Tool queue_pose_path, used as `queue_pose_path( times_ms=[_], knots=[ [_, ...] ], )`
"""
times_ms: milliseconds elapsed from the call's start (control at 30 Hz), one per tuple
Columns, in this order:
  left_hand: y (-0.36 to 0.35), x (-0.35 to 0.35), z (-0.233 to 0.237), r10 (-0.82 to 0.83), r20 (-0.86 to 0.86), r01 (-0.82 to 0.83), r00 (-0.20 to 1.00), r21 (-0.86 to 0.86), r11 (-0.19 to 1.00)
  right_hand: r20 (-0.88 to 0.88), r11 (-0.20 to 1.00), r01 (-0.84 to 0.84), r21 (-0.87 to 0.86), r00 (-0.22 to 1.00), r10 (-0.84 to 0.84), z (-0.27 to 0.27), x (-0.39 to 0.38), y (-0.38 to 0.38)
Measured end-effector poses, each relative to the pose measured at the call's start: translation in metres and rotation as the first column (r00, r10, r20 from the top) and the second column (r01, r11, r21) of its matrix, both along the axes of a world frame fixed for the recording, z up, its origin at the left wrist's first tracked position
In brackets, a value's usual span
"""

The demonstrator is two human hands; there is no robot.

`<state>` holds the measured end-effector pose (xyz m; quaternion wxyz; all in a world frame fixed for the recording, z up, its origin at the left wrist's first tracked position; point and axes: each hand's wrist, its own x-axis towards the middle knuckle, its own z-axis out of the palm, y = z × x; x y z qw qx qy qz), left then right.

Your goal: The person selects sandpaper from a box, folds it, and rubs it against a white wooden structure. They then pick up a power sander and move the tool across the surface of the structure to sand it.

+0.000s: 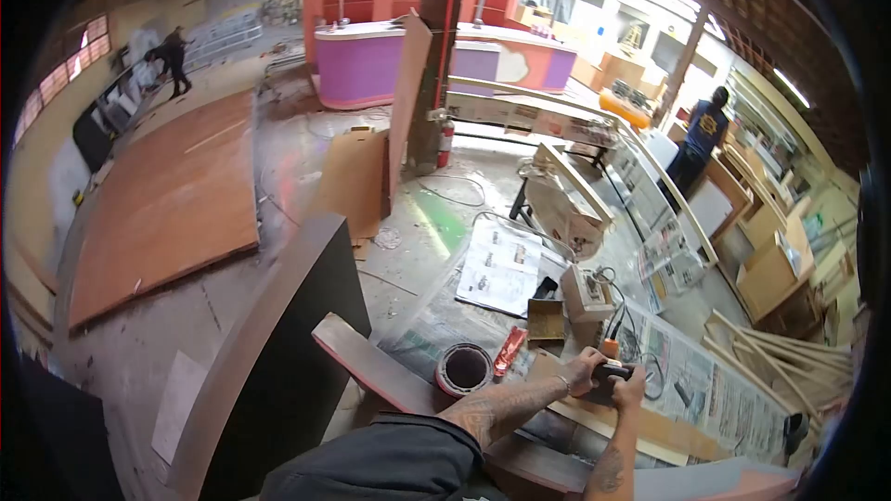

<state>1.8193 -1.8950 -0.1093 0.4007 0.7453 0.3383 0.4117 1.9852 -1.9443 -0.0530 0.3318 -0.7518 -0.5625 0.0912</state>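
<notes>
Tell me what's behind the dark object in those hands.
Beyond the dark object, an orange piece and a pale box show. Whatever the left hand, right hand and object cover can't be seen.

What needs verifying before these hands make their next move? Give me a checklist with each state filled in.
1. Grip on the small dark object: ok, left hand and right hand both hold it.
2. Condition of that object: cannot tell, partly covered.
3. Dark, hollow cylindrical roll apart from both hands: ok.
4. Shiny red elongated packet apart from both hands: ok.
5. Thin black cables well away from the hands: not ok, they lie close by.
6. Person in a dark blue shirt away from the hands: ok, standing in the background.
</notes>
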Motion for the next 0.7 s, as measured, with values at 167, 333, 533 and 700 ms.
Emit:
queue_pose_path(
  times_ms=[167,333,533,700],
  knots=[
    [-0.024,-0.022,0.067,-0.011,0.203,0.081,0.979,-0.338,0.938,0.193,0.910,-0.168,-0.378,0.947,0.255,0.111,-0.009,0.034],
    [-0.036,-0.022,0.093,-0.067,0.680,0.439,0.730,-0.391,0.809,0.331,0.840,-0.283,-0.463,0.824,0.460,0.210,-0.066,0.015],
    [-0.057,-0.032,0.140,0.018,0.891,0.752,0.454,-0.394,0.529,0.380,0.921,-0.307,-0.241,0.843,0.381,0.284,-0.116,-0.034],
    [-0.062,-0.045,0.167,0.218,0.951,0.836,0.220,-0.299,0.460,0.301,0.905,-0.327,0.273,0.922,0.242,0.276,-0.076,-0.086]
  ],
)
